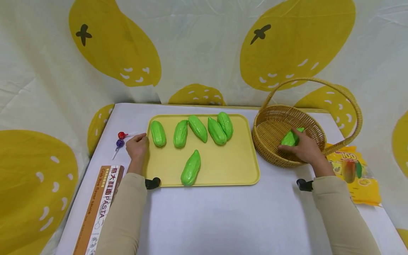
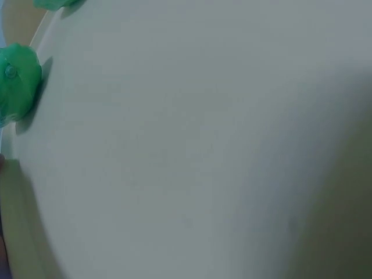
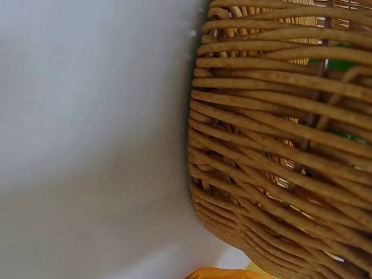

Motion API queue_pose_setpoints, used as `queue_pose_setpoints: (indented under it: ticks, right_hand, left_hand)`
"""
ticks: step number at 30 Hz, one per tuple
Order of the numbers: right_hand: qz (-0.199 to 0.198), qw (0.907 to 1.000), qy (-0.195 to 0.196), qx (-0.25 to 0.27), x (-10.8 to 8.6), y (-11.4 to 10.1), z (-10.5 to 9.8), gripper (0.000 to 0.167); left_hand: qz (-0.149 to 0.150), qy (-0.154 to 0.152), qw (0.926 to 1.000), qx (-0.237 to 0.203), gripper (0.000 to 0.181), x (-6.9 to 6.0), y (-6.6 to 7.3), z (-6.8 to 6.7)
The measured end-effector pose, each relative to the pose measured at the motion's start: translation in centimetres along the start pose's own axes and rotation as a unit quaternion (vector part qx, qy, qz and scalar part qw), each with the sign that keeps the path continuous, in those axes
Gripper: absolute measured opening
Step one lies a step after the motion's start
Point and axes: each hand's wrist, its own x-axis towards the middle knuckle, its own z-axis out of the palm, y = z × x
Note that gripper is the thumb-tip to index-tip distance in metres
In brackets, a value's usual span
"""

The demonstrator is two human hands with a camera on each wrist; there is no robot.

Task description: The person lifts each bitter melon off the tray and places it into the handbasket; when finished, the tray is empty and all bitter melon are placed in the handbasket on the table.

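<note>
In the head view my right hand [image 1: 306,147] reaches over the near rim of a round wicker basket [image 1: 264,147] and grips a glossy green bitter gourd [image 1: 290,138] inside it. The right wrist view shows the woven basket wall [image 3: 273,128], with bits of green behind the weave. My left hand [image 1: 137,146] rests at the left edge of a yellow tray [image 1: 229,163], its fingers curled with nothing seen in them. Several more bitter gourds lie on the tray: a row along the back and one bitter gourd [image 1: 191,168] alone near the front edge.
Left of the tray lie a red lollipop [image 1: 122,135], a purple lollipop [image 1: 119,143] and a long pasta box [image 1: 98,209]. An orange-yellow mango candy bag [image 1: 357,177] lies right of the basket. The basket's tall handle [image 1: 358,117] arches over to the right.
</note>
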Motion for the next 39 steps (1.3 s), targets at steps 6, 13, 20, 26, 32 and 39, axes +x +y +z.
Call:
queue_pose_setpoints:
  ticks: [6,13,20,26,32,39]
  right_hand:
    - [0.001,0.9999,-0.003,-0.010,0.15,0.26,-0.02,0.110]
    - [0.015,0.9996,-0.022,-0.010,0.14,0.18,-0.16,0.110]
    - [0.014,0.9993,-0.034,-0.009,0.17,0.05,-0.18,0.110]
    - [0.018,0.9987,-0.046,-0.010,0.29,0.12,-0.18,0.110]
    - [0.012,0.9986,-0.049,-0.018,0.42,0.13,-0.15,0.109]
    - [0.007,0.9985,-0.049,-0.026,0.36,0.07,-0.03,0.111]
  left_hand:
    - [0.011,0.005,0.9999,0.006,0.032,0.05,-0.11,0.10]
    - [0.011,0.001,0.9999,-0.001,0.032,0.04,-0.25,0.11]
    - [0.014,0.001,0.9999,-0.003,0.032,-0.01,-0.38,0.08]
    - [0.010,0.002,0.9999,-0.009,0.032,0.00,-0.35,0.08]
    - [0.007,0.000,0.9999,-0.014,0.032,-0.08,-0.25,0.07]
    - [0.022,0.011,0.9997,-0.004,0.031,-0.23,-0.21,0.14]
